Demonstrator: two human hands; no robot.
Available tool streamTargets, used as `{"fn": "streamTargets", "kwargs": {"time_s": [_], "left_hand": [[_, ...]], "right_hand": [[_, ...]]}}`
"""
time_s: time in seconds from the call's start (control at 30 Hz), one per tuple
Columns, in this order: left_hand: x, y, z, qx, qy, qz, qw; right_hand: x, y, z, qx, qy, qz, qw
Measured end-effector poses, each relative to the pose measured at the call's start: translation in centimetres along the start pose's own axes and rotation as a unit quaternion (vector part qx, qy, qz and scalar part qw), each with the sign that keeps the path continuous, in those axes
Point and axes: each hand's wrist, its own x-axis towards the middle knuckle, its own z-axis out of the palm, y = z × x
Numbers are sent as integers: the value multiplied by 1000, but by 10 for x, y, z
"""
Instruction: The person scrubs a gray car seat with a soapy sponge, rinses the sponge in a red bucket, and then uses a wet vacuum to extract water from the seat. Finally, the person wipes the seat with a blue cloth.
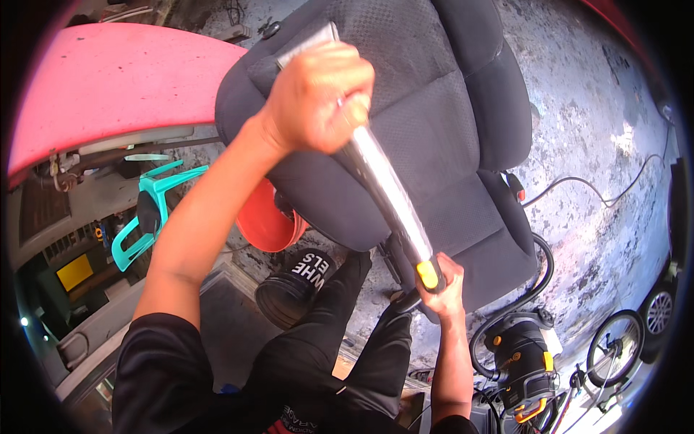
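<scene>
A dark grey fabric car seat (412, 135) lies before me, its backrest towards the top of the view. My left hand (325, 97) is closed round the upper part of a shiny metal vacuum wand (387, 187). The wand's flat nozzle (309, 43) rests at the backrest's left side, partly behind that hand. My right hand (445, 282) grips the lower end of the wand, by its yellow-marked handle. A black hose (547, 271) curves round the seat's lower right side to a black and yellow canister vacuum (518, 361).
A red bucket (263, 219) and a black bucket (287, 287) stand left of the seat. A turquoise plastic chair (157, 190) and a red car panel (130, 81) are farther left. A thin cable (574, 179) crosses the worn floor. A bicycle wheel (615, 347) is at lower right.
</scene>
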Motion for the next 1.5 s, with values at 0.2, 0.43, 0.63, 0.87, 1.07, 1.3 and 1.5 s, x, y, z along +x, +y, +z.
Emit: {"fn": "streamTargets", "kwargs": {"time_s": [0.2,0.43,0.63,0.87,1.07,1.3,1.5], "left_hand": [[-55,29,158,-87,-47,-29,995],[-85,66,265,-111,-30,-27,993],[-104,81,327,-140,-38,-23,989],[-125,86,375,-154,-20,-24,988],[-132,82,394,-169,-30,-10,985],[-172,116,460,-197,-165,-107,960],[-121,271,377,-255,-94,-166,948]], "right_hand": [[-106,75,-16,18,-24,171,985],[-167,168,-47,-49,-22,196,979],[-189,209,-54,-50,-11,219,974],[-213,235,-60,-62,-15,256,965],[-222,243,-59,-75,0,249,966],[-270,186,-89,-154,-15,385,910],[-351,18,-222,-146,-65,438,885]]}}
